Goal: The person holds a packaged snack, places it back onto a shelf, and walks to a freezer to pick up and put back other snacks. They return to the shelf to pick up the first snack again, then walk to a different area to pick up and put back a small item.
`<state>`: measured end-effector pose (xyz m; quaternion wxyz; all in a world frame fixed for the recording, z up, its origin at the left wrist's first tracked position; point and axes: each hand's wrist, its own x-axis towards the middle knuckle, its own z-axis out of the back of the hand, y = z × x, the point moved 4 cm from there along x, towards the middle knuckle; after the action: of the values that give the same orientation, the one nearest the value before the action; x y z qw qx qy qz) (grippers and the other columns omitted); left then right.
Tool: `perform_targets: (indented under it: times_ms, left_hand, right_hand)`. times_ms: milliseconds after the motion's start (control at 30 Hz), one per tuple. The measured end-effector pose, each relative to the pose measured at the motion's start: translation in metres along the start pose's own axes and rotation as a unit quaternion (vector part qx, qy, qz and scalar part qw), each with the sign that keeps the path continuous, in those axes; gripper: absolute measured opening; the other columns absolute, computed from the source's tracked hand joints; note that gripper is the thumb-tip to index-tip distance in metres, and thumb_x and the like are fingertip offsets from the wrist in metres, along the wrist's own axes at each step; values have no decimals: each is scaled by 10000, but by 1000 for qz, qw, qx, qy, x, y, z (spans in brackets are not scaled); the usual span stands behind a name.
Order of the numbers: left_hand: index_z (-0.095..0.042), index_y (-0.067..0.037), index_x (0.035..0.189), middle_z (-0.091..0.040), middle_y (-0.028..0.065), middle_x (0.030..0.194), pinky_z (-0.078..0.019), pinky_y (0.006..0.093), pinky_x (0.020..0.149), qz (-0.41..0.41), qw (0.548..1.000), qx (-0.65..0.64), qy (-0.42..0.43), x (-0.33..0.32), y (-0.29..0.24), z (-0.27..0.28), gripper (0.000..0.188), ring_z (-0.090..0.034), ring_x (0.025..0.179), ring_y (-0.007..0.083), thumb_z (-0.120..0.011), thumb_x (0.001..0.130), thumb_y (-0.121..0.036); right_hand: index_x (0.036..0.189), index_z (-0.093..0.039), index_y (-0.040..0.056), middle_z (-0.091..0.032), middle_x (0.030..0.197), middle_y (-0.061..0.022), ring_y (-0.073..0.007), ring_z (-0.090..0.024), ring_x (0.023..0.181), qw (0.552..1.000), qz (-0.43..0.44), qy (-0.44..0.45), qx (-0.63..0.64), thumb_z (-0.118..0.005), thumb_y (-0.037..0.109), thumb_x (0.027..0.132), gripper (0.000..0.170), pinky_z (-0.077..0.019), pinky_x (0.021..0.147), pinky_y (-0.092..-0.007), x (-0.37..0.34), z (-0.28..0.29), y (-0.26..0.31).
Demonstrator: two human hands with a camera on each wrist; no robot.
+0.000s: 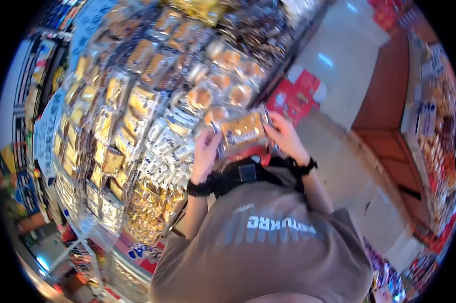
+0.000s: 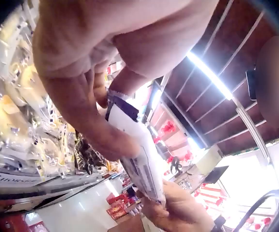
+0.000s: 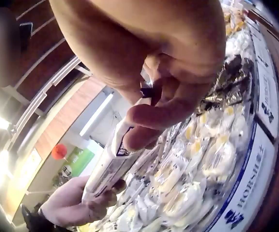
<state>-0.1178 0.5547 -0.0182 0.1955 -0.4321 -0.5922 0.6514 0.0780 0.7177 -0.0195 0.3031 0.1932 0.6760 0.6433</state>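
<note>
Both hands hold up a clear-wrapped packet of golden-brown baked goods [image 1: 242,130] in front of the waist, above the edge of the display. In the head view its window and printed label face up. My left hand [image 1: 206,152] grips one short end, and my right hand [image 1: 287,140] pinches the opposite end. From the left wrist, the packet's white back [image 2: 139,154] shows, with the left fingers curled over its near end. The right wrist view shows the packet's white, printed side [image 3: 108,164], with the right fingers and thumb at its upper end.
A sloping display [image 1: 137,106] of several kinds of wrapped pastries fills the left, with round cakes [image 1: 228,60] nearest the packet. A printed strip [image 3: 246,183] runs along its edge. A red box [image 1: 301,96] lies beyond the hands. Across the aisle floor [image 1: 334,156] stands a brown counter [image 1: 389,101].
</note>
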Motion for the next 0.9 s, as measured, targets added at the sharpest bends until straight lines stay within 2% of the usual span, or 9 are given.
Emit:
perform_targets:
  times_ms: [167,233,367,433,533,600,667,767,900]
  left_hand:
    - [-627,-65,1002,-597,-35,785,-421,183,570,51,997,46,-29,17,-26,-54,80,-522,672,26,-599,953,-122]
    - [-624,-73,991,-599,-37,807,-419,185,580,48,996,70,-20,25,-26,-62,70,-526,684,31,-600,951,-124]
    - [-620,-80,982,-600,-41,846,-421,191,590,18,996,74,-37,42,-36,-82,67,-530,710,34,-599,956,-138]
    - [-618,-78,992,-601,-41,858,-431,197,607,21,996,84,-36,52,-38,-86,77,-535,733,35,-597,962,-146]
    - [-607,-67,1010,-591,-41,832,-418,201,608,-14,996,68,-51,66,-43,-93,77,-514,703,35,-591,964,-127]
    - [-603,-60,1018,-588,-39,827,-419,201,615,-23,996,58,-60,74,-47,-98,85,-514,705,36,-589,965,-125]
    - [-601,-37,1020,-586,-28,821,-427,207,626,-39,995,46,-75,77,-53,-100,97,-515,705,45,-580,968,-117]
    - [-604,-23,1016,-601,-15,846,-439,214,647,-77,990,52,-110,85,-59,-87,102,-526,723,49,-569,973,-108]
    - [-605,-14,1076,-624,-8,897,-460,212,684,-93,979,27,-177,102,-64,-60,145,-552,768,52,-580,970,-111]
  right_hand:
    - [1232,-545,14,-674,877,-80,-104,-623,725,999,23,-27,-6,-581,121,945,308,-487,616,-251,14,56,14]
    - [1264,-518,33,-599,749,2,-40,-544,570,997,68,-35,16,-533,107,975,298,-413,476,-199,20,67,10]
    - [1250,-549,30,-598,776,11,-27,-523,571,995,26,-45,88,-544,104,968,291,-402,483,-198,20,88,19]
    - [1231,-565,18,-610,839,2,-30,-541,632,994,2,-40,103,-555,100,961,282,-436,542,-205,24,96,13]
    - [1234,-563,16,-620,999,-29,-52,-559,862,992,-2,-49,116,-566,95,957,288,-486,751,-241,37,103,0]
    - [1241,-555,13,-621,1004,-26,-57,-563,861,989,-5,-32,142,-566,92,958,294,-488,749,-241,49,109,-1]
    - [1248,-547,11,-622,1009,-23,-62,-567,860,985,-15,-1,170,-567,90,959,300,-491,746,-241,58,106,1]
    - [1259,-531,3,-618,1023,-21,-73,-585,820,990,48,-4,133,-577,80,955,318,-499,717,-238,96,100,19]
    - [1272,-523,2,-614,1064,-31,-77,-587,858,994,32,31,95,-603,58,938,348,-499,749,-240,136,82,32]
